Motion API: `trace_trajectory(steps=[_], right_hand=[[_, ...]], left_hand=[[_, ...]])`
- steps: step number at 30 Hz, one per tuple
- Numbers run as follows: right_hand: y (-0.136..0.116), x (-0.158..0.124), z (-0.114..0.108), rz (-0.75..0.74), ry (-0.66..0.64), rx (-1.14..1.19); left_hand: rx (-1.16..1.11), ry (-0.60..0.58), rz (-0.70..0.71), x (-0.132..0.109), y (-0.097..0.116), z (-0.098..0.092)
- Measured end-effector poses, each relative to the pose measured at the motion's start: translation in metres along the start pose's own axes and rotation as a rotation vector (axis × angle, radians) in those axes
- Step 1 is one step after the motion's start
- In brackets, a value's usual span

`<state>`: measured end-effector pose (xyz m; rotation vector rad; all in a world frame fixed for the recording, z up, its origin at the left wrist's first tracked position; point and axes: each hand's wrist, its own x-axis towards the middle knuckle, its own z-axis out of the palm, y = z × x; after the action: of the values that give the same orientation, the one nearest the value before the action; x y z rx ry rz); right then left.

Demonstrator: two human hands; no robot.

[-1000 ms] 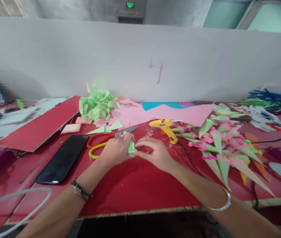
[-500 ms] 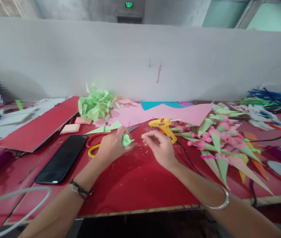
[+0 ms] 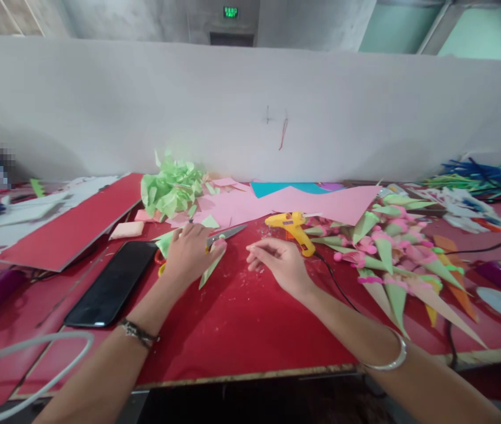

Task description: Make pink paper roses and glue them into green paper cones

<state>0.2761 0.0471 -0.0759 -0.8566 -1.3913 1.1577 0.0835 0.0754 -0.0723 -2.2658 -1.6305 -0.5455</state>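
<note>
The person is wearing a dark, uneven bracelet (image 3: 138, 334) with small pale bits around the wrist of the left hand (image 3: 188, 250) and a smooth, rounded, silvery bangle (image 3: 394, 364) around the right forearm (image 3: 348, 324), both forearms showing bare.

A black phone (image 3: 111, 284) is lying flat on a red table (image 3: 254, 335) near a slanting red board (image 3: 73, 224), while a white tube (image 3: 58, 336) is curving at lower left and a green exit sign (image 3: 230, 12) is glowing beyond a pale partition (image 3: 166, 100).

There is one glue gun (image 3: 286, 220), one pair of scissors (image 3: 231, 232), one phone (image 3: 113, 282), one bangle (image 3: 403, 355).
</note>
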Motion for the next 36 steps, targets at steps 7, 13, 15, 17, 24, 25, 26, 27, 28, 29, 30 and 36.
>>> trace_trajectory(steps=[7,13,15,17,24,25,26,27,28,29,30,36], right_hand=[[0.002,0.002,0.001,0.017,-0.016,0.010],[-0.001,0.002,0.001,0.069,-0.050,0.050],[-0.002,0.002,0.000,0.039,-0.023,-0.007],[-0.002,0.002,-0.001,0.000,0.019,-0.044],[0.003,0.005,-0.003,0.009,0.054,0.119],[0.003,0.005,-0.003,0.018,0.043,0.146],[0.003,0.005,-0.003,0.024,0.030,0.157],[0.003,0.005,-0.004,0.026,0.021,0.150],[0.002,0.005,-0.004,0.020,0.020,0.127],[0.002,0.005,-0.004,0.007,0.030,0.097],[0.002,0.005,-0.004,-0.009,0.047,0.067],[0.003,0.005,-0.003,0.014,0.057,0.102]], left_hand=[[-0.016,-0.201,0.044,-0.003,0.012,0.002],[-0.429,-0.252,-0.109,0.003,0.009,-0.001],[-0.604,-0.336,-0.142,0.004,0.013,-0.005],[-0.805,-0.401,-0.151,0.004,0.018,-0.008],[-1.299,-0.526,-0.209,0.001,0.023,0.000],[-1.322,-0.527,-0.204,0.000,0.022,0.001],[-1.331,-0.522,-0.201,0.000,0.022,0.002],[-1.328,-0.513,-0.201,-0.001,0.023,0.002],[-1.319,-0.504,-0.201,-0.001,0.023,0.001],[-1.305,-0.498,-0.201,-0.001,0.024,0.000],[-1.289,-0.496,-0.199,-0.001,0.025,-0.001],[-1.260,-0.515,-0.163,-0.002,0.027,-0.004]])
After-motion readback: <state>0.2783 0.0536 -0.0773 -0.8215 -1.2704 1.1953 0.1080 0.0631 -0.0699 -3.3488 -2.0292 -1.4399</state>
